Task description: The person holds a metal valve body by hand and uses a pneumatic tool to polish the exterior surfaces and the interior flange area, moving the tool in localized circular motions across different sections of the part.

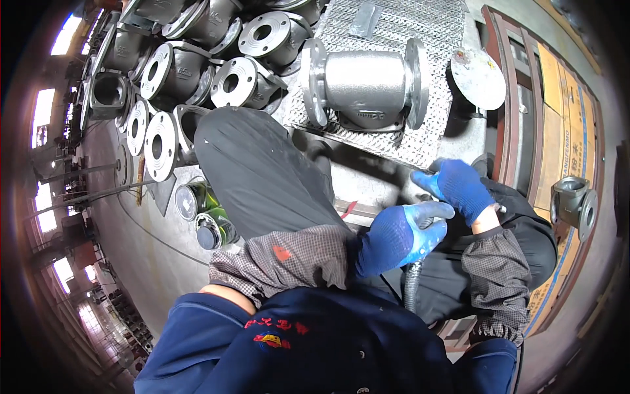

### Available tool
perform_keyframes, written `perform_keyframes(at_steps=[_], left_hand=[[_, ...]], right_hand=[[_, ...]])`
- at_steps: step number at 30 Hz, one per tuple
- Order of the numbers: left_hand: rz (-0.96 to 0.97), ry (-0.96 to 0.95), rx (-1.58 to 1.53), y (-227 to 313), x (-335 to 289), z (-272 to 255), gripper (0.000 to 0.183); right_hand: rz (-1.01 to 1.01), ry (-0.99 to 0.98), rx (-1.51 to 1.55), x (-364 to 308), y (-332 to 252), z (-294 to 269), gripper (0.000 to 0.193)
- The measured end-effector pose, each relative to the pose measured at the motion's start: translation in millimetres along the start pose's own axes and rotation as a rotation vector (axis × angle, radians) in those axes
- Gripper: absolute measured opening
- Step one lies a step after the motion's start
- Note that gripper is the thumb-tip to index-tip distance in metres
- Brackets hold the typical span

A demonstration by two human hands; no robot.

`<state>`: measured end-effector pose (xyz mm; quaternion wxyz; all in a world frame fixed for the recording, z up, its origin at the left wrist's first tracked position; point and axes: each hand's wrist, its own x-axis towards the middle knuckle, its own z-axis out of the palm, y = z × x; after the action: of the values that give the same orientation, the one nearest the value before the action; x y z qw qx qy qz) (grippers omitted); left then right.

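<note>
My left hand (pixel 405 238), in a blue coated glove, is closed at the upper end of a grey corrugated hose (pixel 412 285) that hangs down over my lap. What sits at the hose's end is hidden by the glove. Just beyond it, my right hand (pixel 462 189), gloved alike, is curled above my thigh; whatever its fingers hold cannot be made out. In front of both hands, a grey flanged valve body (pixel 365 77) lies sideways on a worktable with a textured metal top (pixel 420 146). Neither hand touches it.
Several grey flanged castings (pixel 176 71) are piled at the left. Two green-sided containers (pixel 215 230) stand on the floor by my left knee. A round plate on a stand (pixel 478 79) is right of the table. Another casting (pixel 573 203) rests on flattened cardboard (pixel 558 131) at right.
</note>
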<state>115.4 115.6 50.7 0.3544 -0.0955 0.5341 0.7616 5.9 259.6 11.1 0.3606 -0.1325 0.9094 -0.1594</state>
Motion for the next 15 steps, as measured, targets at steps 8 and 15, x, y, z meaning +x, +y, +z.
perform_keyframes(at_steps=[8, 15], left_hand=[[0.478, -0.010, 0.484, 7.1, -17.2, 4.0, 0.027], [-0.070, 0.333, -0.017, 24.4, -38.6, -72.8, 0.060]], right_hand=[[-0.195, -0.577, 1.060, -4.8, -18.6, 5.9, 0.035], [-0.282, -0.357, 1.177, -34.7, -54.7, -44.1, 0.050]])
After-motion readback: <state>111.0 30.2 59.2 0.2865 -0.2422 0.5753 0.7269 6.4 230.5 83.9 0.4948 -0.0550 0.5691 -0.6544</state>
